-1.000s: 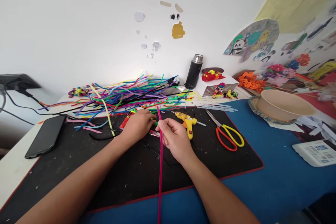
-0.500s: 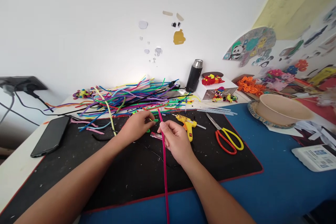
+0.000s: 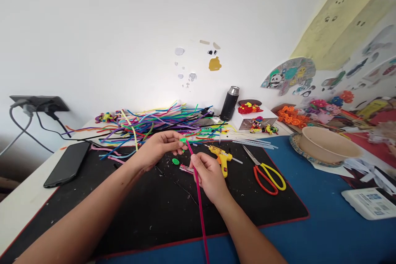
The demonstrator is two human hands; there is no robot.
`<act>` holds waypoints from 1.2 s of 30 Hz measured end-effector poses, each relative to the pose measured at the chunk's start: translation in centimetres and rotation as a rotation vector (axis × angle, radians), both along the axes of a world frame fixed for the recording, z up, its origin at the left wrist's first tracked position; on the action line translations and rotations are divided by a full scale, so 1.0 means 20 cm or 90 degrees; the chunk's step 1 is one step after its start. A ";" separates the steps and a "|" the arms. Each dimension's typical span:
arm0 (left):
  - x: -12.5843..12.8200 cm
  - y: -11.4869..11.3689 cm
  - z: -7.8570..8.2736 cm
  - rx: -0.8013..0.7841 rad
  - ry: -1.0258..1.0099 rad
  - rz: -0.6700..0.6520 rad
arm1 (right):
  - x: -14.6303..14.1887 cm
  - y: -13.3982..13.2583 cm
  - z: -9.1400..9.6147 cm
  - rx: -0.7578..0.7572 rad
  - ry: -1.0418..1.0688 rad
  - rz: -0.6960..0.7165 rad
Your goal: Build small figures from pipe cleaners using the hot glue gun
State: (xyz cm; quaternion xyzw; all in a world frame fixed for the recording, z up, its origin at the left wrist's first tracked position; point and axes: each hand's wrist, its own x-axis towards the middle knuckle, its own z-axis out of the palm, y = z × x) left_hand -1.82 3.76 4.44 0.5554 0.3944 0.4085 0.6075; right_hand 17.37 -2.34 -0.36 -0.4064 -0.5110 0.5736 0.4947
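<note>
My left hand [image 3: 165, 147] pinches a small green piece [image 3: 183, 140] between thumb and fingers; its exact kind is too small to make out. In my right hand [image 3: 210, 174] is a long magenta pipe cleaner [image 3: 200, 200], gripped near its upper end and trailing down past the mat's front edge. Its top tip meets or overlaps the green piece. Below my left fingers a green oval piece [image 3: 175, 161] lies on the black mat [image 3: 148, 214]. Just beyond my right hand rests a yellow hot glue gun [image 3: 223, 157], with a small pinkish tube [image 3: 186, 168] beside the fingers.
Scissors [image 3: 265, 176] with red and yellow handles lie right of the glue gun. A heap of coloured pipe cleaners [image 3: 157, 121] spreads along the wall. A black flask [image 3: 229, 105] stands behind, a phone [image 3: 66, 164] lies left, and a beige bowl [image 3: 329, 144] sits right.
The magenta pipe cleaner's tip has come to the green piece in my left hand. The green oval on the mat is now uncovered. The camera view has tilted slightly upward.
</note>
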 end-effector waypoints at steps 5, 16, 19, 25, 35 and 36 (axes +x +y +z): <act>0.02 -0.02 0.01 -0.006 0.010 0.001 | 0.00 0.00 0.01 0.001 -0.002 0.002; 0.04 -0.04 0.02 -0.004 0.014 0.000 | 0.00 0.00 -0.01 0.005 0.009 -0.016; 0.05 -0.04 0.03 -0.009 0.007 -0.005 | 0.00 0.00 0.00 0.008 0.002 -0.019; 0.05 -0.05 0.03 -0.004 0.017 -0.011 | 0.00 0.01 -0.01 0.003 -0.010 -0.020; 0.05 -0.06 0.03 0.005 0.028 -0.006 | 0.00 -0.01 0.02 0.014 -0.064 -0.028; 0.05 -0.06 0.03 0.003 0.025 -0.005 | 0.00 -0.01 0.02 0.014 -0.065 -0.028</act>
